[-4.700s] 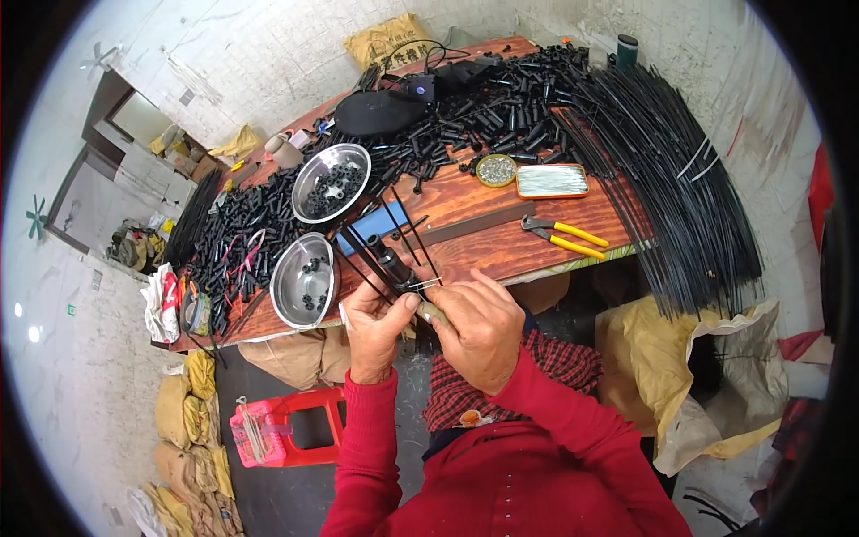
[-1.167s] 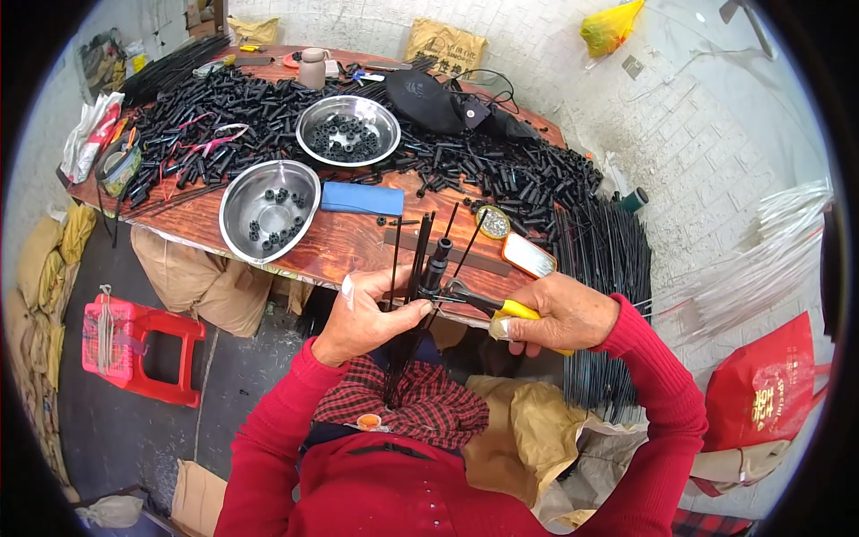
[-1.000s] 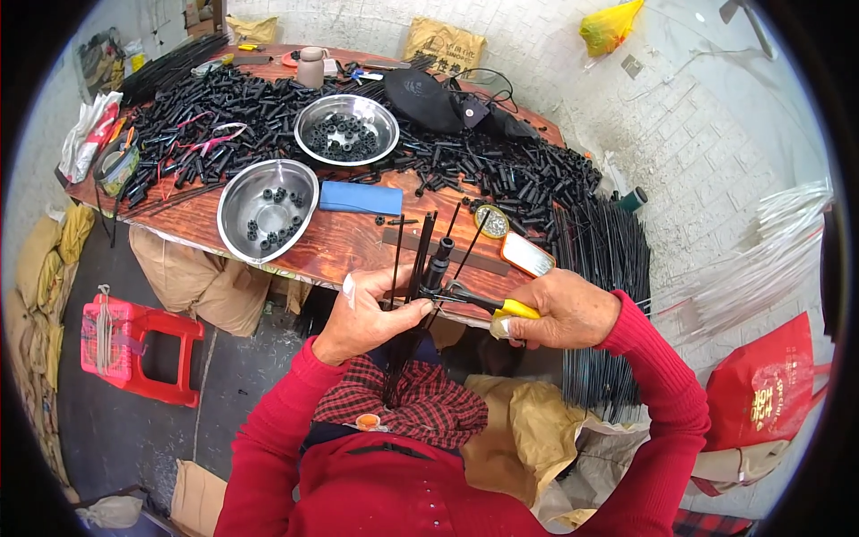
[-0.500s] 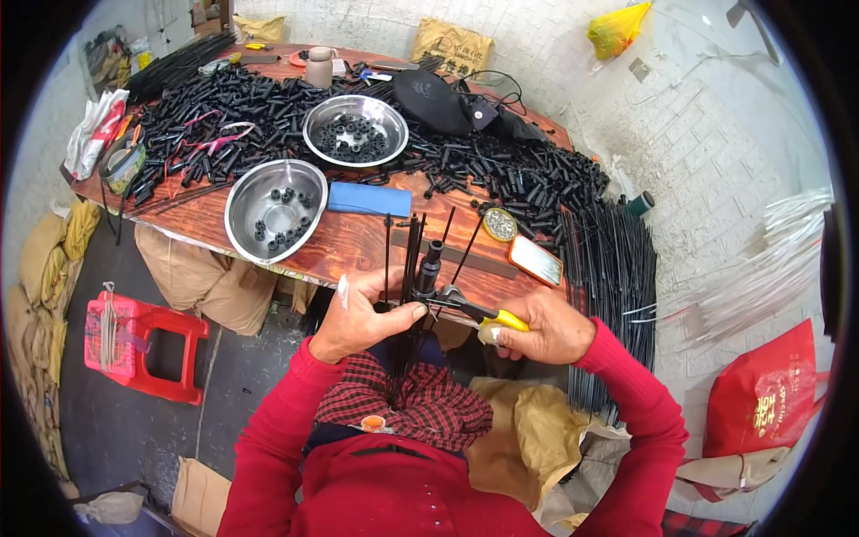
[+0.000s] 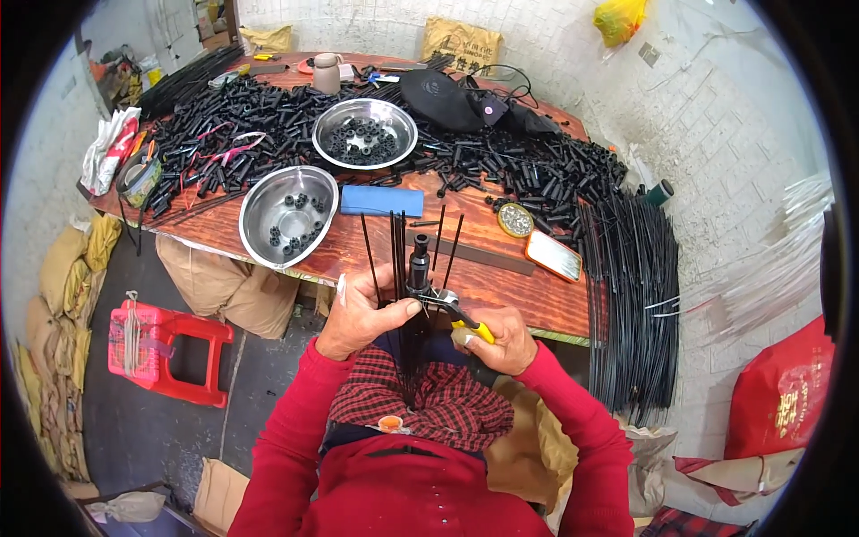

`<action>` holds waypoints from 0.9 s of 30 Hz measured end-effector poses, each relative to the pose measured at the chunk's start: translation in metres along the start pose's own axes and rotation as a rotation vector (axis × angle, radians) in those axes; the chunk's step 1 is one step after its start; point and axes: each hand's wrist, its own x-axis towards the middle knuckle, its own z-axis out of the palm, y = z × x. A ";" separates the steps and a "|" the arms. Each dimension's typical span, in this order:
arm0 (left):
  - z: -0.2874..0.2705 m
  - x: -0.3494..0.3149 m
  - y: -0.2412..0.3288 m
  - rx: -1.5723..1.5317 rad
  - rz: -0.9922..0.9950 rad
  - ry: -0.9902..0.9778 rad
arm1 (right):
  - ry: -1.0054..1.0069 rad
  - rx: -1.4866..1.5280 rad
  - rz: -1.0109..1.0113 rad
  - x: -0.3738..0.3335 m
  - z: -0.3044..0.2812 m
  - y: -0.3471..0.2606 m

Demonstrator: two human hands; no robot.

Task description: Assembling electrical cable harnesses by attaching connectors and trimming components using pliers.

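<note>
Upright in front of my body stands a bundle of thin black rods, with a few rods splayed apart at the top. Among them is a black cylindrical fitting with a narrower neck. My left hand is closed round the rods and the fitting's base, its thumb pressed across the front. From the right, my right hand grips a wrench with a black and yellow handle. The wrench's silver head meets the fitting's lower part; its jaws are partly hidden. White tape wraps a left finger, and a pale covering is on the right thumb.
Two steel bowls with small black rings stand on the wooden table, near a blue case. Black tubes are heaped behind. Right lie a round tin, an orange-rimmed box and long rods. A red stool stands left.
My right hand has swung the wrench handle inward toward my body, so it slants more downward. My left hand keeps its grip. The whole view has shifted slightly.
</note>
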 end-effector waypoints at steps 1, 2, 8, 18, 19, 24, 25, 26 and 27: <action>0.001 0.001 0.000 0.009 -0.003 0.000 | 0.004 0.007 -0.003 -0.001 0.006 0.007; 0.002 0.000 0.001 -0.008 -0.009 0.011 | 0.055 0.032 -0.053 -0.001 0.013 0.011; 0.005 0.003 -0.001 -0.020 -0.001 0.026 | 0.177 0.106 -0.140 -0.001 0.037 0.019; -0.001 0.010 -0.015 0.014 -0.011 -0.003 | 0.492 0.052 -0.274 0.013 0.060 0.023; -0.001 0.011 -0.016 0.013 -0.009 -0.001 | 0.506 0.040 -0.293 0.013 0.061 0.024; 0.000 0.010 -0.016 -0.004 -0.005 0.013 | 0.561 0.044 -0.295 0.016 0.068 0.023; 0.000 0.011 -0.016 -0.003 -0.006 0.016 | 0.563 0.053 -0.294 0.015 0.068 0.023; 0.000 0.011 -0.017 0.000 -0.007 0.012 | 0.568 0.054 -0.293 0.014 0.069 0.024; 0.000 0.011 -0.018 0.000 -0.003 0.014 | 0.554 0.038 -0.275 0.013 0.071 0.025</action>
